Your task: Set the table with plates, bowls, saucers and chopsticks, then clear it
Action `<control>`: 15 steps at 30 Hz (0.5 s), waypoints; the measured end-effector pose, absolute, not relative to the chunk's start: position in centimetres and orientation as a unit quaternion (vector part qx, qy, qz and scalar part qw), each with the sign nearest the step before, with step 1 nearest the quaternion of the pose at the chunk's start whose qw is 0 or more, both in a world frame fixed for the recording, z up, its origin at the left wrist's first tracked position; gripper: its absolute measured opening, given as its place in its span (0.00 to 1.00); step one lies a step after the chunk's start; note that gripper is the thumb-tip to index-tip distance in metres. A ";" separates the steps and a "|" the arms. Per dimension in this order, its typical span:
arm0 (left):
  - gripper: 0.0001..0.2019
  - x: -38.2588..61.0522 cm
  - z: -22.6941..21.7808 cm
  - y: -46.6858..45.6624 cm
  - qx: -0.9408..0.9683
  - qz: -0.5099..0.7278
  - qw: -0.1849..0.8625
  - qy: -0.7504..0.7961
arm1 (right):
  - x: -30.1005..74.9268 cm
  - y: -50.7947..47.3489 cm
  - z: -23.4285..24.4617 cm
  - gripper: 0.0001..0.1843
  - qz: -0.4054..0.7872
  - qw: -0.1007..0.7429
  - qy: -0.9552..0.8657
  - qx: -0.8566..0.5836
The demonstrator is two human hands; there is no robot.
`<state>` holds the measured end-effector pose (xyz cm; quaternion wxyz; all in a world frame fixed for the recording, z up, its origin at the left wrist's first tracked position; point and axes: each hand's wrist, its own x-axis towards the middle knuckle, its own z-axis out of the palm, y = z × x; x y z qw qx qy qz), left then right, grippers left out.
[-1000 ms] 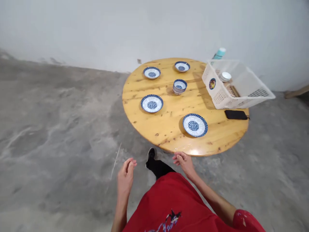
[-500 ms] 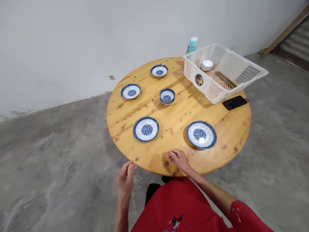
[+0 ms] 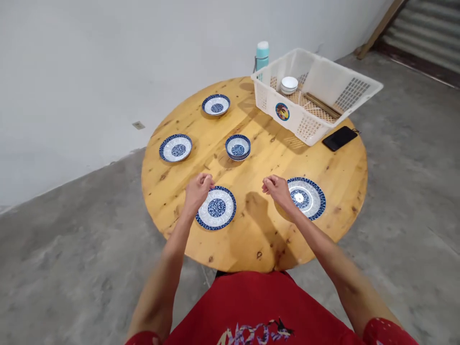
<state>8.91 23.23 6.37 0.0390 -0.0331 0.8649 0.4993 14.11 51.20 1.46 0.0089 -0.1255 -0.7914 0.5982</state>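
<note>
Plates in blue and white lie spaced round the wooden table [image 3: 251, 235], two far [image 3: 176, 147] [image 3: 216, 104] and two near, with matching bowls [image 3: 237, 146] stacked at its centre. The left hand [image 3: 197, 190], fingers curled shut with nothing seen in them, is at the rim of the near-left plate [image 3: 216, 208]. The right hand [image 3: 277, 188], likewise bunched, is just beside the near-right plate [image 3: 306, 197]. The white plastic basket [image 3: 305, 127] holds small white dishes [image 3: 289, 85] and chopsticks [image 3: 323, 105].

A plain white wall [image 3: 108, 57] is running behind a round pine desk [image 3: 251, 235] that is standing on a mottled grey concrete floor [image 3: 72, 249]; a staircase [image 3: 427, 28] is rising far right.
</note>
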 end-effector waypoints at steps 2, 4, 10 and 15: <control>0.13 5.0 5.7 23.5 -0.007 0.484 0.057 0.873 | 11.4 51.1 1.9 0.12 0.584 0.022 -0.797 -0.151; 0.14 1.6 5.0 23.9 0.013 0.460 0.078 0.884 | 8.7 50.7 2.1 0.11 0.565 0.030 -0.805 -0.178; 0.15 -5.5 4.0 25.5 0.054 0.370 0.121 0.919 | 2.0 48.9 2.0 0.11 0.465 0.042 -0.857 -0.217; 0.17 -8.8 3.3 27.4 0.095 0.317 0.123 0.936 | -1.3 47.5 2.6 0.15 0.330 0.021 -0.912 -0.242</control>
